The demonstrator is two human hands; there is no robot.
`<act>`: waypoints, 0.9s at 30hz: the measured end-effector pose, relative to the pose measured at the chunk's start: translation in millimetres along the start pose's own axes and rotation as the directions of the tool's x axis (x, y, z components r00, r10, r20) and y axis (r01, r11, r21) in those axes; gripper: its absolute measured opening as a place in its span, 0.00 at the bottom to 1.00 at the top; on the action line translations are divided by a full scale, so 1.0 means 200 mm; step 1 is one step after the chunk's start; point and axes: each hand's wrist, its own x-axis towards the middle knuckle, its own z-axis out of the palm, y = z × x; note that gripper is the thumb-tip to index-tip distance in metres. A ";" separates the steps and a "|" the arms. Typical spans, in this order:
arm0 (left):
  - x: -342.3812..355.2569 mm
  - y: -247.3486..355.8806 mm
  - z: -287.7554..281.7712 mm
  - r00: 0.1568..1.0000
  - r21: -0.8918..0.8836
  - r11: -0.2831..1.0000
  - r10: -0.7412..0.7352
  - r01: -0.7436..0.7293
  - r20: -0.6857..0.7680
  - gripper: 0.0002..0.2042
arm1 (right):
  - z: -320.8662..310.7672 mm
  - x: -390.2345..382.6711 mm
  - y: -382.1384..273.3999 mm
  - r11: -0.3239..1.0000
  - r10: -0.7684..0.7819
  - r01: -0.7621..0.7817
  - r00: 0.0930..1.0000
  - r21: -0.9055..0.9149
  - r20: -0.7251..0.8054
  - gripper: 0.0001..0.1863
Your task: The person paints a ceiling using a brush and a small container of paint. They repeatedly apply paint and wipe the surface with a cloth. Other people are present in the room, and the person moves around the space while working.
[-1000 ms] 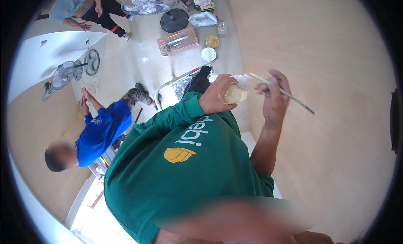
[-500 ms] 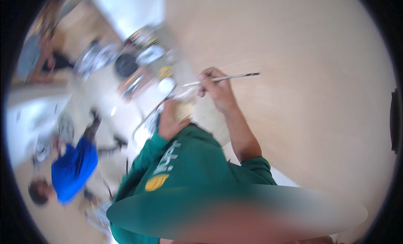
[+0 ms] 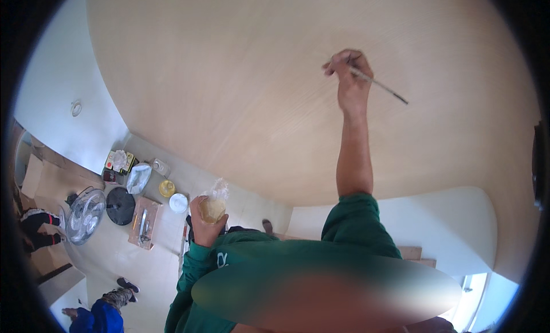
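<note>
My right hand [image 3: 352,68] is raised high in front of a broad, pale wood-toned wall panel [image 3: 240,81]. Its fingers pinch a thin paintbrush [image 3: 385,87], whose dark handle end slants down to the right. The brush's tip is hidden by the fingers, and I cannot tell whether it touches the panel. Low at my left side, my left hand [image 3: 204,230] is wrapped round a small cup [image 3: 212,210] of cream-coloured stuff. Clear plastic film [image 3: 219,188] sticks up from the cup's rim.
On the floor to the left are a white tub [image 3: 178,203], a yellow tub [image 3: 167,188], a wooden board [image 3: 144,223] with a tool on it, a round black base [image 3: 120,207] and a fan [image 3: 86,215]. A person in blue [image 3: 97,318] is at lower left; another person's legs [image 3: 41,227] show farther off.
My right hand has risen and moved right with the paintbrush, whose handle now points down. My left hand with the cup sits lower and farther left in the picture. The view has turned toward the panel.
</note>
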 end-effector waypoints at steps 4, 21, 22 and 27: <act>0.10 0.04 -0.12 0.998 -0.098 0.994 -0.034 0.038 0.046 0.39 | 0.01 0.25 -0.03 0.998 -0.029 0.026 0.998 -0.057 -0.057 0.05; 0.33 0.10 -0.29 0.990 0.035 0.999 -0.008 0.004 0.140 0.40 | -0.12 0.67 0.00 0.998 -0.056 0.054 0.992 -0.024 -0.113 0.06; 0.33 0.11 -0.29 0.991 0.019 1.000 -0.013 0.011 0.136 0.38 | -0.13 0.67 0.01 0.998 -0.068 0.067 0.991 -0.013 -0.117 0.06; 0.38 0.17 -0.28 0.989 0.076 0.996 -0.055 0.045 0.135 0.38 | -0.10 0.64 0.09 0.990 -0.123 0.112 0.983 -0.083 -0.137 0.06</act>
